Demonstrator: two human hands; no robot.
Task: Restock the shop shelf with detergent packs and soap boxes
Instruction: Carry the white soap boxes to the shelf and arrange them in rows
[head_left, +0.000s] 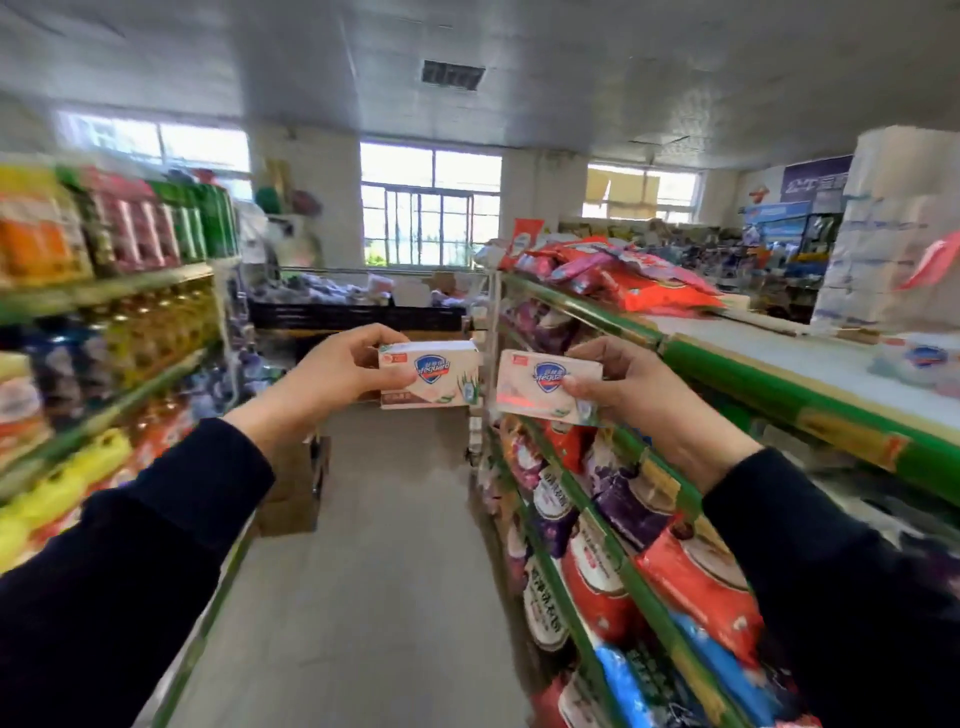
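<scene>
My left hand (332, 374) grips a pale pink soap box (434, 375) with a blue shield logo, held up over the aisle. My right hand (631, 395) grips a second, matching soap box (535, 387) just to its right, in front of the green-edged shelf (779, 387). The shelf's white top board (810, 358) is partly bare; red and pink detergent packs (639, 283) are piled at its far end. More soap boxes (924, 358) lie blurred on the top at the right edge.
The lower right shelves hold red, purple and blue detergent bags (613, 561). The left shelf (104, 291) carries bottles and packs. Cardboard boxes (293, 493) stand on the floor at left. The grey aisle floor (384, 545) runs ahead towards a black crate (358, 314).
</scene>
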